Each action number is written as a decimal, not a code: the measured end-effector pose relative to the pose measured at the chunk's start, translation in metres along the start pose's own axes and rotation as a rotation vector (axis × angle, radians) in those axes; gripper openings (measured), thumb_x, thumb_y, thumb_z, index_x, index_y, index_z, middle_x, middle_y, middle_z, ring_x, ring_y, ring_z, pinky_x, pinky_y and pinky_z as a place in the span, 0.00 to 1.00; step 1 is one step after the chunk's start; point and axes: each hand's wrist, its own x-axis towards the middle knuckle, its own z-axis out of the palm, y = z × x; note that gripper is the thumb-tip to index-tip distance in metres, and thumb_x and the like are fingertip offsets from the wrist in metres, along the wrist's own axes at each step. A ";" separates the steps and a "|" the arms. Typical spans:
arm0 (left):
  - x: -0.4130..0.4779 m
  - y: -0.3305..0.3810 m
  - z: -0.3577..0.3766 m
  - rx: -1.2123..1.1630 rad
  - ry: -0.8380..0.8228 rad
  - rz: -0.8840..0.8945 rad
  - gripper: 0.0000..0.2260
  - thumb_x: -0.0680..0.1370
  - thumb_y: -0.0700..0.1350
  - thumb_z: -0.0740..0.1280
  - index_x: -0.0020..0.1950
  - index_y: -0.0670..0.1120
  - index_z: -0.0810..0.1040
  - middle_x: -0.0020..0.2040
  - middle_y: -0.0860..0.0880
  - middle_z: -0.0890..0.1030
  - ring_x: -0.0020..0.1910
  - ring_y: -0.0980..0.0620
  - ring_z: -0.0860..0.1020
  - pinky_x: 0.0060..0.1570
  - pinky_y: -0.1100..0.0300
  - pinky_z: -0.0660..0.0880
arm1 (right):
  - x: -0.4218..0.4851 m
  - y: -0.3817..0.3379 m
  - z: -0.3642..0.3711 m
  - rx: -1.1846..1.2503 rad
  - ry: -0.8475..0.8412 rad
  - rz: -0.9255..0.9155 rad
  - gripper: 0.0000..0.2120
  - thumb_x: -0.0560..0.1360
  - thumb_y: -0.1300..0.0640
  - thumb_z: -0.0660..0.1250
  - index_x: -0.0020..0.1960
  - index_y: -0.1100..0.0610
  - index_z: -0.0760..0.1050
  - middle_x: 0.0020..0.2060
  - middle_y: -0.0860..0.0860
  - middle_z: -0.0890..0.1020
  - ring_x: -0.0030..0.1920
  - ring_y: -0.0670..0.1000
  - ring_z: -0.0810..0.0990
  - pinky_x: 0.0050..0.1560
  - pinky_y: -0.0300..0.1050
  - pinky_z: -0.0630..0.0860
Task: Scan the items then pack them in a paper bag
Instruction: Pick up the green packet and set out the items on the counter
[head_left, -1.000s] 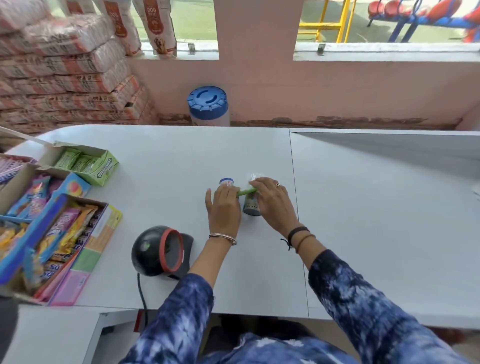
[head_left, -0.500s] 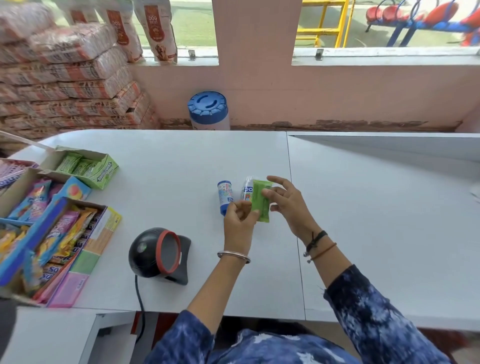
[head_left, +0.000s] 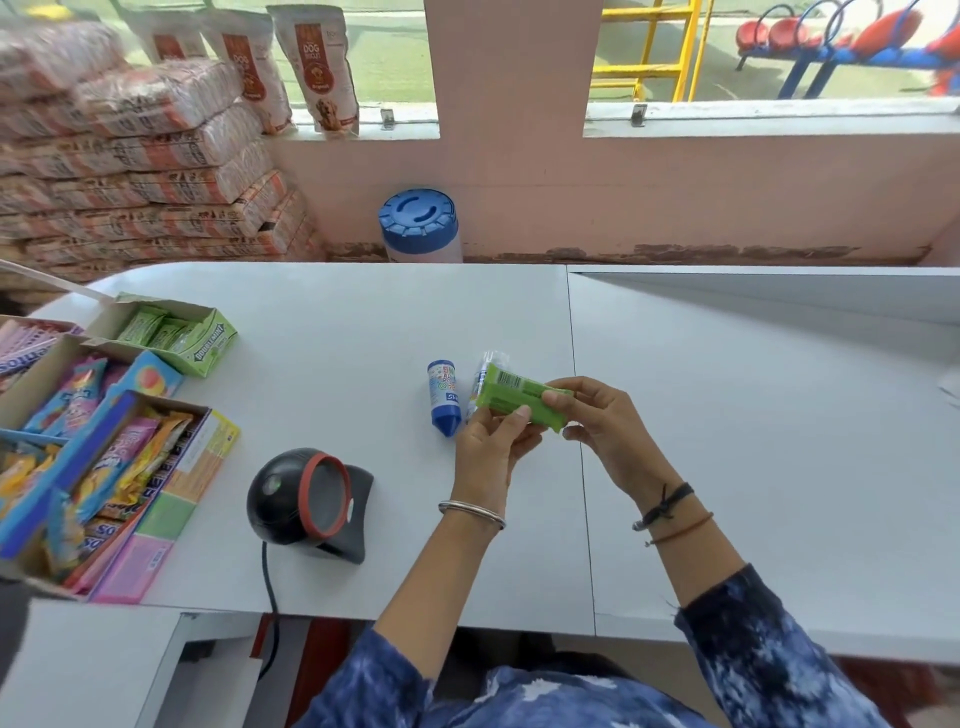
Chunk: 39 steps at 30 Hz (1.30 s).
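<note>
Lower left of centre, the black scanner (head_left: 306, 501) sits on the white counter (head_left: 337, 322), window facing right. Just right of it, mid-frame, the blue tube (head_left: 443, 397) lies flat, a clear-wrapped tube (head_left: 483, 374) beside it. And there's the green pack (head_left: 522, 397), lifted above the counter, barcode up! Left hand (head_left: 491, 449) pinches its near edge with fingertips curled; right hand (head_left: 605, 428) grips the right end, fingers closed around it.

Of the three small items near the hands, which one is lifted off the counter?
The green packet, pinched between both hands, barcode up. The blue tube and clear-wrapped tube lie on the counter.
</note>
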 end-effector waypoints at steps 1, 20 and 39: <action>-0.002 -0.001 0.002 -0.024 -0.007 0.000 0.08 0.77 0.34 0.62 0.45 0.46 0.77 0.41 0.45 0.80 0.32 0.56 0.83 0.39 0.64 0.80 | -0.002 -0.001 -0.001 0.017 0.006 -0.002 0.05 0.71 0.59 0.71 0.45 0.58 0.79 0.35 0.50 0.81 0.34 0.47 0.75 0.34 0.37 0.72; -0.045 -0.010 -0.108 -0.611 0.232 -0.047 0.12 0.81 0.42 0.53 0.58 0.39 0.73 0.51 0.40 0.78 0.53 0.43 0.77 0.43 0.60 0.81 | -0.036 0.038 0.132 -0.494 -0.287 -0.159 0.10 0.64 0.61 0.77 0.44 0.60 0.80 0.38 0.51 0.83 0.34 0.43 0.80 0.36 0.32 0.76; 0.053 -0.017 -0.019 1.495 0.156 0.353 0.25 0.73 0.46 0.66 0.66 0.38 0.64 0.63 0.38 0.69 0.62 0.40 0.69 0.61 0.49 0.70 | 0.051 0.035 -0.003 -0.968 0.444 -0.417 0.04 0.70 0.63 0.69 0.44 0.59 0.76 0.43 0.53 0.78 0.39 0.54 0.79 0.33 0.45 0.73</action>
